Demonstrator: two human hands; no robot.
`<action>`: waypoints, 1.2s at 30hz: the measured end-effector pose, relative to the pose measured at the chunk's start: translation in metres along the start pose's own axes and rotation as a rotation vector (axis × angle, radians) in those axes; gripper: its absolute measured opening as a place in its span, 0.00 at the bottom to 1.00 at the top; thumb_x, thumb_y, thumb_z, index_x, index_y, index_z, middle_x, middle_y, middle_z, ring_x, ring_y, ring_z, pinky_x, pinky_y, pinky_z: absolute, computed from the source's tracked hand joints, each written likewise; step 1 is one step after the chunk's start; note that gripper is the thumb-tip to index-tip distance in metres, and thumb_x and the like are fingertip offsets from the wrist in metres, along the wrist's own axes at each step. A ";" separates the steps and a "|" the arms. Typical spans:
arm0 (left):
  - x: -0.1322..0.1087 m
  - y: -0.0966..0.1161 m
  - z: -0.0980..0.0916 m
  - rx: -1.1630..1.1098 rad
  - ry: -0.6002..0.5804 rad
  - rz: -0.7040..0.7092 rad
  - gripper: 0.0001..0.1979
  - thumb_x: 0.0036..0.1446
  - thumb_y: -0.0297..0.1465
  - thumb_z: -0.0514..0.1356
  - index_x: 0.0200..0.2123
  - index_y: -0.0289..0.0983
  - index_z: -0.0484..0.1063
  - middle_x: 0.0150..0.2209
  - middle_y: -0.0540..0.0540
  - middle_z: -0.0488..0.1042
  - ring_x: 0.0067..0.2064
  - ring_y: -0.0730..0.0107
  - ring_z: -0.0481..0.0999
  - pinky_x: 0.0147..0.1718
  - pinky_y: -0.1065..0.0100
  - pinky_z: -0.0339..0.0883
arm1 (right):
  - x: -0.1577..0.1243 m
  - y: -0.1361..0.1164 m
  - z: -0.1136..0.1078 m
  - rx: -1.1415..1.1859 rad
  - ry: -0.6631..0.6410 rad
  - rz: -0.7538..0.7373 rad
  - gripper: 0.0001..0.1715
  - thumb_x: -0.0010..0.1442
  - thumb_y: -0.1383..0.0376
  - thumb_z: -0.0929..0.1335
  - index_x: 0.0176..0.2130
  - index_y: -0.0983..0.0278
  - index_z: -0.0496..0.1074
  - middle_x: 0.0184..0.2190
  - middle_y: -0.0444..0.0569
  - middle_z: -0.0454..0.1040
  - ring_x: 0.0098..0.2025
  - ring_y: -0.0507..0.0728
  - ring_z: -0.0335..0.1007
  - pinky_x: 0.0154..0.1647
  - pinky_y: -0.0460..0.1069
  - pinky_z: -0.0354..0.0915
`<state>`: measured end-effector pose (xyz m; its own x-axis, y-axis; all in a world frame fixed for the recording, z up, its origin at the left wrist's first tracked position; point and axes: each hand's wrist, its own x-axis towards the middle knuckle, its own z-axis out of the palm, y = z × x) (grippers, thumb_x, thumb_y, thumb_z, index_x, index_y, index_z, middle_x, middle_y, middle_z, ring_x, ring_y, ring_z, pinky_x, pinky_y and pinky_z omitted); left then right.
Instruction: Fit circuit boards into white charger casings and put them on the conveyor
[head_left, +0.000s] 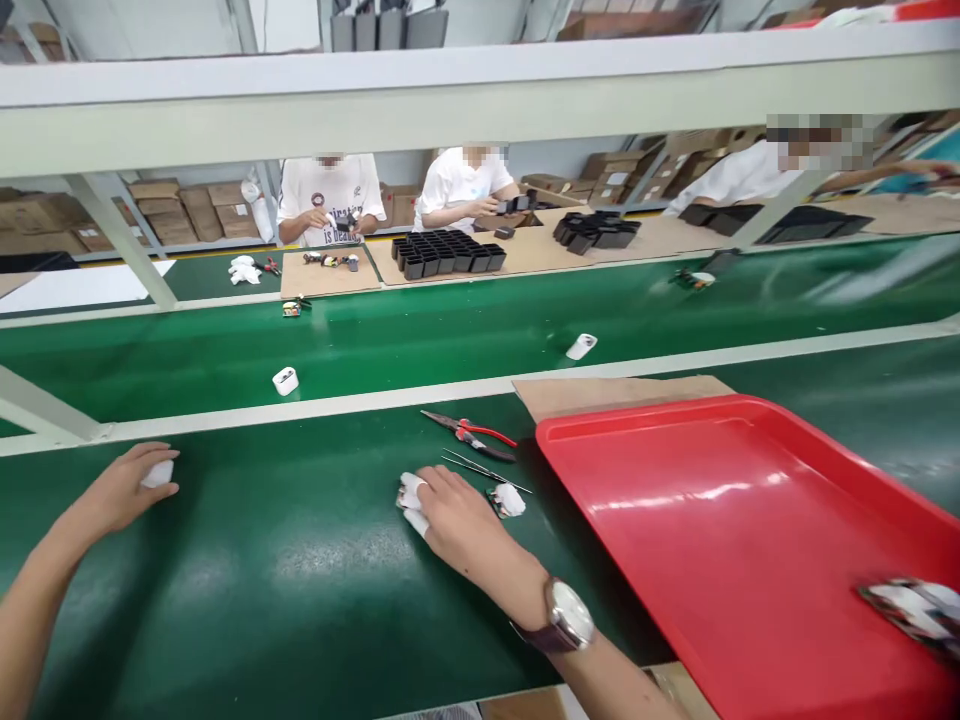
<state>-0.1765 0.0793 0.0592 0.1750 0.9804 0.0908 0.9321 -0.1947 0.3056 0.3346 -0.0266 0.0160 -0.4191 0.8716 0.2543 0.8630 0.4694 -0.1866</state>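
My left hand (129,487) rests on the green table at the left, its fingers curled around a small white piece (158,473). My right hand (457,520) lies palm down in the middle, fingertips wrapped in white tape, pressing on a white part (409,497). Just right of it sits another small white part (510,499). Thin tweezers (484,470) and red-handled pliers (472,435) lie just beyond my right hand. A watch is on my right wrist.
A large red tray (720,540) lies at the right on cardboard, with a blurred item (911,610) at its near corner. Two white parts (285,380) (581,346) sit on the green conveyor. Three people work across the belt beside black parts (446,252).
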 end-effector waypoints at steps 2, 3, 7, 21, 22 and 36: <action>-0.016 0.023 0.009 -0.124 -0.070 0.052 0.28 0.56 0.54 0.63 0.51 0.42 0.80 0.56 0.37 0.78 0.53 0.42 0.81 0.51 0.49 0.77 | 0.017 -0.021 0.008 0.079 -0.016 -0.094 0.09 0.66 0.73 0.69 0.45 0.63 0.75 0.48 0.55 0.76 0.49 0.63 0.72 0.51 0.57 0.75; -0.023 0.043 0.016 -0.169 -0.088 0.101 0.26 0.58 0.51 0.64 0.53 0.43 0.78 0.57 0.39 0.77 0.54 0.45 0.81 0.51 0.52 0.77 | 0.024 -0.031 0.011 0.118 -0.022 -0.135 0.08 0.66 0.71 0.70 0.46 0.64 0.74 0.50 0.55 0.75 0.51 0.63 0.72 0.52 0.56 0.75; -0.041 0.127 0.050 -0.259 -0.141 0.285 0.28 0.63 0.35 0.64 0.66 0.44 0.68 0.60 0.40 0.75 0.58 0.51 0.77 0.59 0.54 0.72 | 0.032 -0.051 0.021 0.164 0.005 -0.166 0.10 0.67 0.68 0.72 0.49 0.66 0.75 0.58 0.62 0.71 0.56 0.68 0.71 0.57 0.62 0.75; -0.065 0.141 0.101 -0.602 -0.168 0.282 0.39 0.64 0.33 0.68 0.72 0.51 0.54 0.60 0.44 0.74 0.59 0.55 0.76 0.59 0.52 0.72 | 0.043 -0.092 0.011 0.475 0.280 -0.261 0.24 0.70 0.72 0.68 0.62 0.59 0.65 0.53 0.56 0.75 0.55 0.64 0.72 0.53 0.62 0.76; -0.066 0.143 0.101 -0.578 -0.155 0.303 0.38 0.65 0.33 0.67 0.72 0.51 0.53 0.59 0.44 0.74 0.58 0.55 0.75 0.58 0.52 0.73 | 0.045 -0.094 0.011 0.458 0.282 -0.279 0.25 0.69 0.73 0.68 0.63 0.60 0.65 0.53 0.56 0.75 0.55 0.64 0.71 0.53 0.62 0.76; -0.072 0.148 0.093 -0.483 -0.143 0.400 0.42 0.66 0.24 0.63 0.75 0.49 0.45 0.62 0.39 0.69 0.61 0.53 0.73 0.59 0.50 0.74 | 0.049 -0.098 0.013 0.311 0.225 -0.382 0.28 0.67 0.76 0.68 0.64 0.66 0.66 0.55 0.60 0.74 0.56 0.67 0.70 0.55 0.63 0.76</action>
<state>-0.0214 -0.0175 0.0098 0.5512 0.8171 0.1689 0.5438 -0.5054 0.6700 0.2261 -0.0280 0.0344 -0.5864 0.5951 0.5495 0.5227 0.7963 -0.3045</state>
